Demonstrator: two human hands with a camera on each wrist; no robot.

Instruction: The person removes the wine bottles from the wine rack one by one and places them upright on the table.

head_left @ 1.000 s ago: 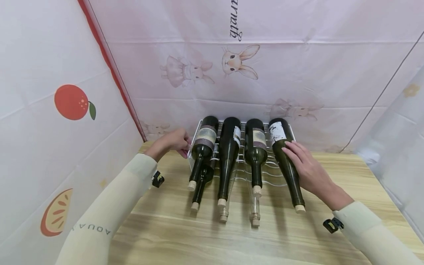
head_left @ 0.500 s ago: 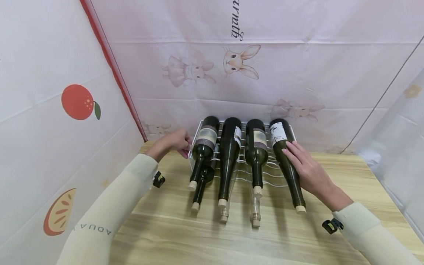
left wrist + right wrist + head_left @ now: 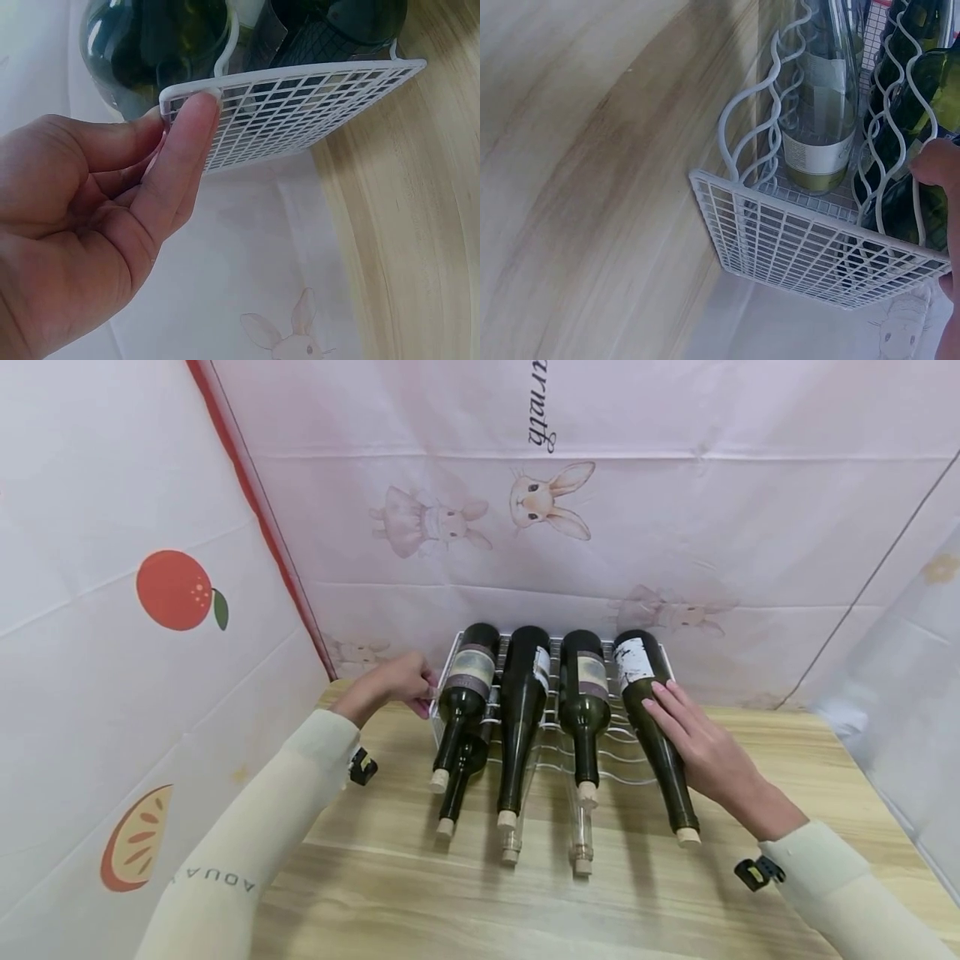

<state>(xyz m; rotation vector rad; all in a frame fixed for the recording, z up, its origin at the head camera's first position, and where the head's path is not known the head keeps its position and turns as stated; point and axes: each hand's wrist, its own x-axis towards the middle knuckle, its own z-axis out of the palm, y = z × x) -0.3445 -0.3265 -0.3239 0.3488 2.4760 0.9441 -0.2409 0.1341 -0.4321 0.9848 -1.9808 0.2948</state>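
My left hand (image 3: 408, 681) pinches the upper front corner of a white wire rack (image 3: 300, 105) at its left side, thumb and fingers on its mesh end. My right hand (image 3: 701, 743) holds the rightmost dark green wine bottle (image 3: 633, 693), its fingers lying over the bottle's body. In the right wrist view the thumb (image 3: 936, 161) is against the green glass by a wavy wire. That bottle lies in the rack's top row, its corked neck slanting toward the front right. Beside it on top are a labelled bottle (image 3: 583, 710), a long dark bottle (image 3: 521, 718) and another labelled bottle (image 3: 465, 702).
Below the top row are another dark bottle (image 3: 457, 789) and clear corked bottles, one with its neck (image 3: 581, 835) in view. A wooden table (image 3: 420, 910) bears the rack. A printed cloth wall (image 3: 712, 510) stands close behind, and another cloth wall (image 3: 60, 693) is at left.
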